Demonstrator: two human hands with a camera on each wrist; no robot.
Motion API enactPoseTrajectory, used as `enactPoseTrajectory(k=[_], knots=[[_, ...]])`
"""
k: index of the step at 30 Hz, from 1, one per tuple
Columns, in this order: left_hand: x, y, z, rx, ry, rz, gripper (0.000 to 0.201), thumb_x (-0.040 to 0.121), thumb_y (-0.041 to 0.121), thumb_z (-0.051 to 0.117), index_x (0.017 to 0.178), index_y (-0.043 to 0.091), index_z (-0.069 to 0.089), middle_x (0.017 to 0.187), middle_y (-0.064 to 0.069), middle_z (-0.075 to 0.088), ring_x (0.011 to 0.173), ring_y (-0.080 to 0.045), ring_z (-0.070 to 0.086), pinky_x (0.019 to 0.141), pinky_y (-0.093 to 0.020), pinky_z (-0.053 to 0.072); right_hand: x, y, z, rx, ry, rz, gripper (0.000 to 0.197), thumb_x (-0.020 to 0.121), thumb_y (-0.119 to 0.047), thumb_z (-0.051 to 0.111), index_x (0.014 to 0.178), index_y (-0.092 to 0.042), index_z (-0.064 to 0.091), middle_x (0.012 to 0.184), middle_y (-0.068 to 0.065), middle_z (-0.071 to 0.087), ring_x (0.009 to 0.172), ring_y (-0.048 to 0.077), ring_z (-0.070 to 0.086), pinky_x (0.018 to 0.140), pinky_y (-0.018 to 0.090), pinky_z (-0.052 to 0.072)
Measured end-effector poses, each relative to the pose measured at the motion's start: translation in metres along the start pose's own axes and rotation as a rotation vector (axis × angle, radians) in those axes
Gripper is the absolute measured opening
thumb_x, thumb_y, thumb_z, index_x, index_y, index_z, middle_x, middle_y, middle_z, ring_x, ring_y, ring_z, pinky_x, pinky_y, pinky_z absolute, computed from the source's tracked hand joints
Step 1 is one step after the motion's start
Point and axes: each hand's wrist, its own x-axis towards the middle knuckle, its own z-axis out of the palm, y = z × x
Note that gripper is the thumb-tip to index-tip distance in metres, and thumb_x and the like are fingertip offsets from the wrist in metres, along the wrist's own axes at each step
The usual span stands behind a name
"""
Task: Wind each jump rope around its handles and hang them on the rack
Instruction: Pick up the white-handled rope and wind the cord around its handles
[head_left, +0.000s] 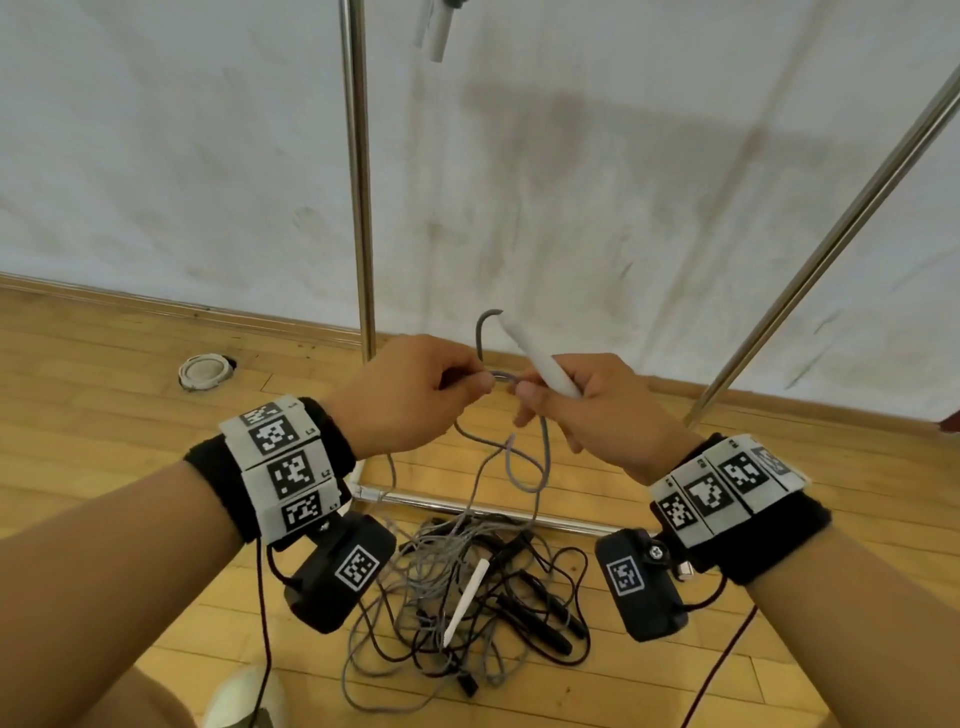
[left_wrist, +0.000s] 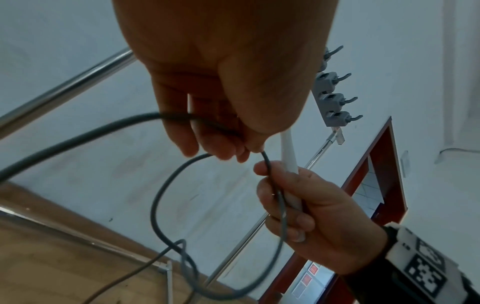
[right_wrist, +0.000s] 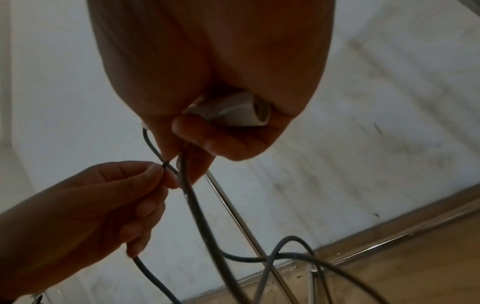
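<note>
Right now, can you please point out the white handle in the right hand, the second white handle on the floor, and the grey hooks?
held white handle (head_left: 535, 361), head view, middle of its shaft above the right hand.
floor white handle (head_left: 466, 603), head view, mid-length.
grey hooks (left_wrist: 331, 99), left wrist view, block of the third hook.

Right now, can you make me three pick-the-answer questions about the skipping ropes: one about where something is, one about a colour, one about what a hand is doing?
1. Where does the second white plastic handle lie?
A. On the wooden floor, in the tangle of ropes
B. On the steel rack
C. In the left hand

2. What colour is the cord being wound?
A. Red
B. Grey
C. Yellow

3. What is the right hand doing?
A. Hanging open
B. Pressing the wall
C. Gripping a slim white handle

Answers: 1 A, it lies among the ropes below the hands. 2 B, the loop between the hands is grey. 3 C, its fingers curl round the handle while the left hand pinches the cord.
</note>
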Motion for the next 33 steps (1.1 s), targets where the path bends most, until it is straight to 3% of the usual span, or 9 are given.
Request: enactPoseTrajectory(k=[5, 9, 11, 16, 20, 23, 25, 29, 33], knots=[[-0.004, -0.013, 0.005, -0.024, -0.228, -0.005, 0.023, 0.101, 0.035, 0.047, 0.082, 0.027, 0.058, 0.077, 0.006, 0.066, 0.070, -0.003, 0.061, 0.061, -0.014, 0.045, 0.005, 0.001, -0.009, -0.061, 0.137, -0.064, 0.010, 0.093, -0.025, 0.066, 0.085, -0.020, 0.071, 0.064, -0.006, 0.067, 0.050, 0.002, 0.050, 0.049, 0.017, 0.041], [-0.009, -0.031, 0.013, 0.012, -0.496, -0.102, 0.026, 0.105, 0.033, 0.038, 0.087, 0.025, 0.055, 0.087, 0.009, 0.063, 0.083, -0.008, 0.060, 0.076, -0.022, 0.048, 0.007, -0.005, -0.022, -0.017, 0.295, -0.153, 0.012, 0.093, -0.022, 0.065, 0.084, -0.017, 0.071, 0.065, -0.005, 0.066, 0.051, 0.000, 0.051, 0.051, 0.011, 0.038], [-0.011, -0.038, 0.015, 0.048, -0.537, -0.134, 0.028, 0.105, 0.031, 0.036, 0.087, 0.024, 0.057, 0.087, 0.011, 0.063, 0.078, -0.001, 0.057, 0.073, -0.016, 0.043, 0.009, -0.006, -0.032, 0.012, 0.403, -0.178, 0.012, 0.093, -0.024, 0.066, 0.082, -0.021, 0.071, 0.064, -0.005, 0.066, 0.051, 0.000, 0.050, 0.051, 0.013, 0.040], [-0.008, -0.051, 0.007, 0.157, -0.457, -0.181, 0.026, 0.103, 0.039, 0.041, 0.094, 0.031, 0.064, 0.080, 0.008, 0.066, 0.076, -0.007, 0.061, 0.072, -0.024, 0.049, 0.010, 0.010, -0.053, -0.179, 0.437, -0.076, 0.009, 0.088, -0.025, 0.070, 0.080, -0.025, 0.071, 0.070, -0.004, 0.067, 0.065, 0.009, 0.059, 0.060, 0.026, 0.048], [-0.006, -0.046, 0.005, 0.275, -0.313, -0.132, 0.029, 0.100, 0.045, 0.046, 0.100, 0.030, 0.071, 0.069, 0.007, 0.061, 0.065, -0.005, 0.056, 0.059, -0.020, 0.042, 0.010, 0.024, -0.051, -0.402, 0.463, 0.063, 0.014, 0.080, -0.024, 0.076, 0.094, -0.024, 0.073, 0.082, -0.020, 0.060, 0.076, 0.001, 0.060, 0.063, 0.017, 0.045], [-0.004, -0.034, 0.009, 0.272, -0.228, -0.065, 0.030, 0.099, 0.045, 0.048, 0.099, 0.026, 0.071, 0.063, 0.008, 0.058, 0.057, -0.001, 0.052, 0.050, -0.013, 0.033, 0.008, 0.019, -0.038, -0.384, 0.372, 0.032, 0.005, 0.086, -0.030, 0.071, 0.086, -0.026, 0.073, 0.083, -0.012, 0.065, 0.077, 0.013, 0.064, 0.067, 0.028, 0.052], [-0.003, -0.023, 0.012, 0.221, -0.186, -0.014, 0.030, 0.099, 0.044, 0.049, 0.095, 0.024, 0.071, 0.060, 0.008, 0.056, 0.056, 0.001, 0.052, 0.050, -0.011, 0.037, 0.006, 0.013, -0.025, -0.371, 0.260, -0.023, 0.018, 0.092, -0.037, 0.064, 0.081, -0.024, 0.068, 0.075, -0.003, 0.064, 0.069, 0.021, 0.064, 0.063, 0.036, 0.051], [-0.001, -0.003, 0.014, 0.055, -0.108, 0.050, 0.028, 0.098, 0.042, 0.053, 0.091, 0.020, 0.071, 0.063, 0.004, 0.065, 0.059, -0.003, 0.060, 0.056, -0.016, 0.048, 0.003, 0.003, -0.004, -0.348, 0.100, -0.122, 0.024, 0.098, -0.040, 0.054, 0.087, -0.020, 0.062, 0.070, -0.001, 0.057, 0.059, 0.008, 0.049, 0.055, 0.019, 0.038], [-0.001, 0.005, 0.008, -0.081, -0.001, 0.034, 0.034, 0.093, 0.047, 0.057, 0.078, 0.018, 0.068, 0.061, 0.001, 0.066, 0.050, -0.011, 0.062, 0.050, -0.027, 0.052, 0.002, -0.001, 0.005, -0.187, -0.010, -0.100, 0.018, 0.098, -0.034, 0.056, 0.084, -0.025, 0.063, 0.066, -0.008, 0.060, 0.051, 0.000, 0.045, 0.049, 0.013, 0.035]])
